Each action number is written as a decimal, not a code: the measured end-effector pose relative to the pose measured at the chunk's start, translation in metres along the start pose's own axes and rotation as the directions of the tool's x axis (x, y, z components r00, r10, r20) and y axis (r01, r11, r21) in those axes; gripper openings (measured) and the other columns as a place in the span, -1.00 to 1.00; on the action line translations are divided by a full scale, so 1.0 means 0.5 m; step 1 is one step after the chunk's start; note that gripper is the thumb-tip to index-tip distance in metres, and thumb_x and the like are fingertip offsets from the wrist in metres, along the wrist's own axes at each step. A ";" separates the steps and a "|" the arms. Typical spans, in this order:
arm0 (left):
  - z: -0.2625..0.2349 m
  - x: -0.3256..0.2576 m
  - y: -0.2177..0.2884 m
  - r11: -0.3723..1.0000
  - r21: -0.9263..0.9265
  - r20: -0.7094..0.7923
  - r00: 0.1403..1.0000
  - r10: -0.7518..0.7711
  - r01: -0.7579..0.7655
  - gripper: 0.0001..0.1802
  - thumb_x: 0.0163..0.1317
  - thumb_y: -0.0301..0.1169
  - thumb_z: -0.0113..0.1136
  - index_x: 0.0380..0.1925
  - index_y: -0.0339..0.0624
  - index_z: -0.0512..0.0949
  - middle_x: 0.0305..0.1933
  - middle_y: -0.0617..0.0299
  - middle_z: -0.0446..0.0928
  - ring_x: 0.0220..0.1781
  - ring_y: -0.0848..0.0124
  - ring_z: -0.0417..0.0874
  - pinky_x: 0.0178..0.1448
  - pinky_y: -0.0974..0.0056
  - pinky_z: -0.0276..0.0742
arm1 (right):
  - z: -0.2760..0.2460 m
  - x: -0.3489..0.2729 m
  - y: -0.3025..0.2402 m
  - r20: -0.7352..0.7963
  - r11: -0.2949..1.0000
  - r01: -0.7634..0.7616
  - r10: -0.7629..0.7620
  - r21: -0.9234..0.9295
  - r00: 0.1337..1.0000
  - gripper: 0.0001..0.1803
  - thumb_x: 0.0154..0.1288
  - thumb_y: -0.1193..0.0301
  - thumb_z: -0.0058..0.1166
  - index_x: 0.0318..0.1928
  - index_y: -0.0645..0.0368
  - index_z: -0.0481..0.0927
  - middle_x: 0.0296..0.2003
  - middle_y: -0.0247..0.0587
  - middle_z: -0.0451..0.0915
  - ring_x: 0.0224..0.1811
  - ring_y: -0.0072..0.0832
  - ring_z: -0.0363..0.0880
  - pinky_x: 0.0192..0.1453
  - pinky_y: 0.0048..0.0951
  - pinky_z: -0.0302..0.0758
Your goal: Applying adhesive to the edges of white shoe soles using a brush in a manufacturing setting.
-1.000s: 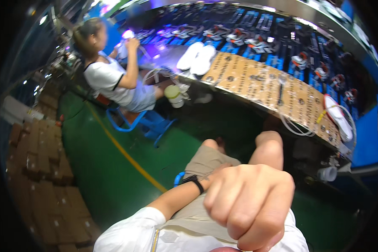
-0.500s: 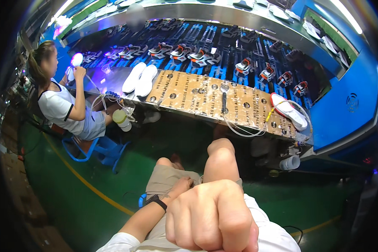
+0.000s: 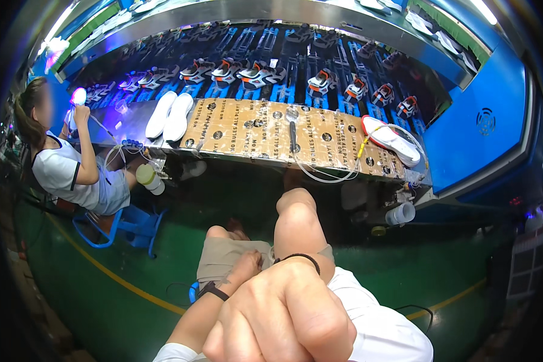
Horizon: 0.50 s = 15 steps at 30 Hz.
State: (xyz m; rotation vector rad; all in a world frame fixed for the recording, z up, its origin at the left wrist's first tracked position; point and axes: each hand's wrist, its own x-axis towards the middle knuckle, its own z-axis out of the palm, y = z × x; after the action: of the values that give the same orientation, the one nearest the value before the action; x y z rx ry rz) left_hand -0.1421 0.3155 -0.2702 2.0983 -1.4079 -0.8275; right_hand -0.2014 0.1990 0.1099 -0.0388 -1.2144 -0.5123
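My right hand is raised very near the camera, curled into a fist. A dark band circles its wrist, and whatever its palm may hold is hidden. My left hand rests on my beige shorts, a black band on its wrist. Its fingers are too small and turned away to read. Neither hand touches the bench, where a black-handled brush with a clear tube lies on printed brown cardboard. To its right is a white shoe sole with a red edge; to its left are two white soles.
Behind the cardboard, grey, black and orange shoe uppers sit in rows on a conveyor. A blue machine cabinet stands at right. At left, a co-worker on a blue stool holds a lit sole. A cup hangs below the bench.
The view has shifted, so the bench appears farther left. My right fist has tilted and its wrist band now shows. The left hand stays on my lap.
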 end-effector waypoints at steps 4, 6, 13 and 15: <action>0.008 0.001 -0.008 0.999 0.040 -0.018 1.000 -0.009 0.010 -0.91 -0.03 -0.53 0.30 -0.47 -0.28 0.60 -0.20 -0.08 0.63 -0.06 -0.14 0.64 0.02 -0.07 0.60 | -0.001 -0.001 0.004 0.004 1.000 -0.005 0.005 -0.001 1.000 -0.77 0.37 0.45 0.30 -0.44 0.27 0.62 -0.62 -0.18 0.49 -0.72 -0.41 0.26 -0.62 -0.35 0.10; 0.006 0.001 -0.009 0.999 0.022 0.007 1.000 -0.023 0.023 -0.90 -0.05 -0.53 0.31 -0.47 -0.27 0.61 -0.17 -0.09 0.64 -0.03 -0.13 0.64 0.04 -0.06 0.60 | 0.000 -0.001 0.005 0.006 1.000 -0.015 0.015 -0.001 1.000 -0.77 0.37 0.46 0.30 -0.44 0.27 0.62 -0.62 -0.18 0.49 -0.72 -0.41 0.26 -0.62 -0.35 0.10; -0.005 -0.004 0.004 0.998 0.044 0.047 0.998 -0.044 0.042 -0.90 -0.04 -0.53 0.30 -0.46 -0.27 0.62 -0.16 -0.08 0.64 -0.02 -0.12 0.65 0.06 -0.06 0.60 | 0.008 -0.004 0.000 0.013 1.000 -0.021 0.021 -0.007 1.000 -0.77 0.37 0.47 0.28 -0.45 0.26 0.61 -0.63 -0.19 0.48 -0.72 -0.41 0.25 -0.61 -0.35 0.09; -0.006 -0.004 0.009 0.998 0.042 0.048 0.998 -0.043 0.041 -0.90 -0.03 -0.53 0.29 -0.45 -0.28 0.62 -0.17 -0.08 0.64 -0.02 -0.12 0.65 0.07 -0.06 0.59 | 0.010 -0.004 -0.004 0.016 1.000 -0.026 0.026 -0.010 1.000 -0.77 0.37 0.47 0.27 -0.45 0.25 0.61 -0.63 -0.19 0.48 -0.72 -0.41 0.25 -0.61 -0.35 0.09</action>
State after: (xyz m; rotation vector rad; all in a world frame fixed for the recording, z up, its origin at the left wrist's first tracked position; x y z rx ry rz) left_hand -0.1436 0.3160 -0.2643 2.1588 -1.4222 -0.8786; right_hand -0.2070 0.1994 0.1096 -0.0667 -1.2255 -0.4964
